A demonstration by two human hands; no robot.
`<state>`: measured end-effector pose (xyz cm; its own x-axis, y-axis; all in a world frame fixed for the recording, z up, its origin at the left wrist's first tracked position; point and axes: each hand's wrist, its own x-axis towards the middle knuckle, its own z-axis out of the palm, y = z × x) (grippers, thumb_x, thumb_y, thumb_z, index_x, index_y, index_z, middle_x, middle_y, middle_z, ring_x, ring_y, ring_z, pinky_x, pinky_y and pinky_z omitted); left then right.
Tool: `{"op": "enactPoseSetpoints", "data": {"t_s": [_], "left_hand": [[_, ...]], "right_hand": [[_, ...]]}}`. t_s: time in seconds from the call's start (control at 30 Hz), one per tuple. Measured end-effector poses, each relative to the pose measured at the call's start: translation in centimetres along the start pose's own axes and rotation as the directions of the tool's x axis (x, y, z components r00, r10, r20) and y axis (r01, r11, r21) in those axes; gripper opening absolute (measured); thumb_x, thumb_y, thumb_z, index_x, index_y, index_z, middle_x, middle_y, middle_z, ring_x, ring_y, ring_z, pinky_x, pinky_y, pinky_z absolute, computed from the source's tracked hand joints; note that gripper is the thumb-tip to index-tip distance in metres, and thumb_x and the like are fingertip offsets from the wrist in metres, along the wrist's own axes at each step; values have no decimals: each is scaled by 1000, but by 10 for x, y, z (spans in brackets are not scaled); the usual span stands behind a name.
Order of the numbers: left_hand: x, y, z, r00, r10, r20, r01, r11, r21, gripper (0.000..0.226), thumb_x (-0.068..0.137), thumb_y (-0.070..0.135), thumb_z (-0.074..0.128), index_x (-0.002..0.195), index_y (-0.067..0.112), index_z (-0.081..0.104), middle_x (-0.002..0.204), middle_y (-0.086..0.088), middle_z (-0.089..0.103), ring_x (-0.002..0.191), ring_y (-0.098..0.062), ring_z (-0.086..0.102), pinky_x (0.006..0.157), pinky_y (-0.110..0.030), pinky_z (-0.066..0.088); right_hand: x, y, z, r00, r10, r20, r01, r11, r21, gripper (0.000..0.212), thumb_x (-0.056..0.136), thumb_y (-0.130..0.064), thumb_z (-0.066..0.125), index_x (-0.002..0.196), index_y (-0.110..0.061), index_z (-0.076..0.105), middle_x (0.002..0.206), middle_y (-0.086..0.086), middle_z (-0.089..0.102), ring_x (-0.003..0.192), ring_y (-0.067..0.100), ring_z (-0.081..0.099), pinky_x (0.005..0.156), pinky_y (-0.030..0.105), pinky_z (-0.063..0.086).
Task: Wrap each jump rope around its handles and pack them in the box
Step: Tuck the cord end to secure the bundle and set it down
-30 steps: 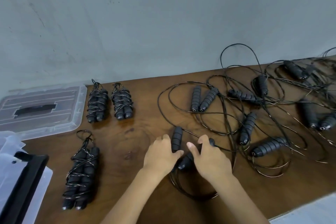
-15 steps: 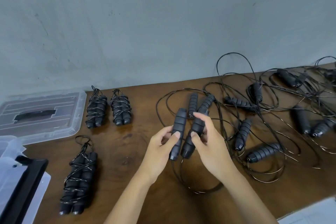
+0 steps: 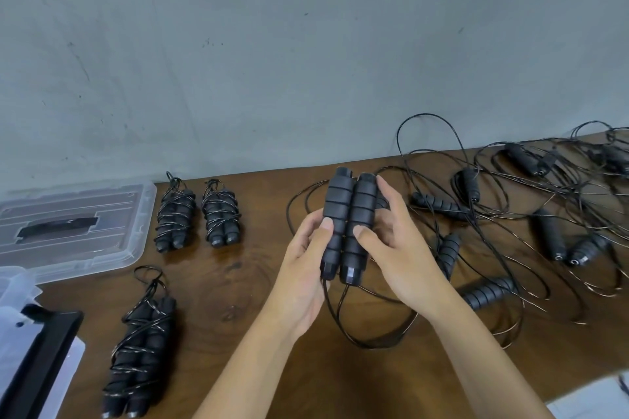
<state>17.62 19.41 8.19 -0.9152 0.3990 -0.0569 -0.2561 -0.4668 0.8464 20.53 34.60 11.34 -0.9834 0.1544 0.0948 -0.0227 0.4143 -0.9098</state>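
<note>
Hands [image 3: 303, 269] clasp two ribbed foam handles [image 3: 347, 224].

Soft, even light is falling from above, casting faint shadows; the dark brown wooden table [image 3: 340, 384] edge is bowing, and far-right corners are perhaps blurring.

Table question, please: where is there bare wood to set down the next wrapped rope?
Bare table lies between the two wrapped bundles by the wall, the near bundle and the left hand. Right of the right hand, loose ropes crowd the wood.
</note>
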Motion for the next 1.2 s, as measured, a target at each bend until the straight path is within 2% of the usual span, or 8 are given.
{"op": "enactPoseSetpoints", "data": {"t_s": [0.23, 0.4, 0.5, 0.63, 0.7, 0.87, 1.03, 1.2], "left_hand": [[-2, 7, -5, 977, -133, 165, 135, 991, -3, 47, 100, 36, 58, 146, 37, 51, 139, -4, 68, 126, -27, 67, 96, -52, 59], [-4, 11, -13, 958, -147, 247, 142, 989, 39, 54, 98, 20, 67, 148, 30, 49, 131, -12, 70, 110, -36, 71, 91, -51, 60], [-6, 11, -16, 957, -149, 251, 139, 989, 57, 53, 98, 15, 69, 146, 26, 51, 121, -14, 71, 101, -34, 71, 92, -50, 60], [-9, 12, -13, 937, -169, 305, 138, 983, 121, 53, 101, 14, 67, 149, 27, 48, 125, -16, 70, 101, -36, 69, 95, -53, 58], [-12, 11, -9, 928, -206, 310, 166, 974, 152, 52, 101, 14, 66, 148, 23, 48, 125, -15, 71, 101, -37, 70, 95, -52, 59], [-15, 15, -5, 928, -250, 277, 215, 965, 149, 42, 99, 16, 67, 139, 8, 58, 125, -21, 71, 102, -35, 71, 96, -49, 61], [-17, 10, -2, 912, -343, 223, 355, 935, -17, 49, 93, 21, 76, 134, -2, 62, 120, -29, 72, 104, -36, 74, 91, -44, 63], [-23, 3, -2, 883, -419, 213, 442, 894, -77, 55, 83, 30, 77, 126, -3, 67, 114, -31, 73, 91, -32, 78, 79, -39, 65]], "right_hand": [[2, -5, 0, 999, -17, 45, 16, 1000, 20, 72, 101, -28, 63, 156, -49, 21, 123, -14, 68, 116, 6, 65, 102, 43, 54], [0, -5, -7, 994, -29, 101, 31, 999, -18, 74, 100, -38, 62, 159, -45, 18, 118, -17, 71, 111, -1, 65, 83, 19, 55], [-2, -7, -7, 995, -45, 87, 47, 999, -22, 67, 100, -49, 56, 157, -47, 22, 116, -20, 72, 112, -1, 65, 94, 24, 49], [4, -16, 0, 1000, 28, -6, -27, 991, 131, 57, 92, -61, 51, 144, -41, 42, 116, -17, 70, 105, -3, 67, 84, 23, 58], [9, -21, 3, 998, 57, -17, -54, 989, 136, 45, 93, -58, 57, 133, -40, 48, 117, -17, 66, 106, 0, 66, 86, 28, 58], [17, -26, 5, 989, 147, 32, -150, 941, 303, 27, 97, -35, 66, 122, -32, 58, 112, -6, 73, 92, 6, 73, 56, 18, 53], [24, -32, 6, 994, 89, 65, -106, 930, 352, 32, 96, -26, 69, 125, -18, 58, 109, -1, 75, 95, 11, 74, 73, 21, 58], [31, -41, 8, 982, 37, 184, -75, 975, 208, 33, 96, -28, 70, 126, -21, 58, 115, -1, 72, 104, 13, 71, 92, 32, 58]]}}
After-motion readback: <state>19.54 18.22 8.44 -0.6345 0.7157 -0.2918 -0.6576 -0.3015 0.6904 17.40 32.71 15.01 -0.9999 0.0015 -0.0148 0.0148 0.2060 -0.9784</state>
